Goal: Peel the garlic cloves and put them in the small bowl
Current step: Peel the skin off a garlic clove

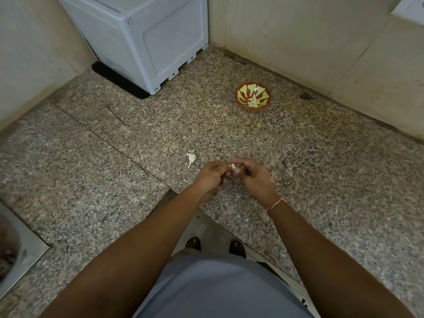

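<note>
A pale garlic clove (233, 166) is pinched between my left hand (212, 177) and my right hand (252, 176), held together just above the speckled granite counter (321, 180). Fingers of both hands curl round it and hide most of it. Another piece of garlic (191, 158) with a thin stalk lies on the counter just left of my hands. The small red and green bowl (263, 91) stands farther back on the right, with several peeled cloves (253, 102) in it.
A white plastic appliance (142, 35) stands at the back left on a dark mat. Tiled walls close the corner behind the bowl. A steel sink edge (20, 249) shows at the lower left. The counter's front edge runs under my forearms.
</note>
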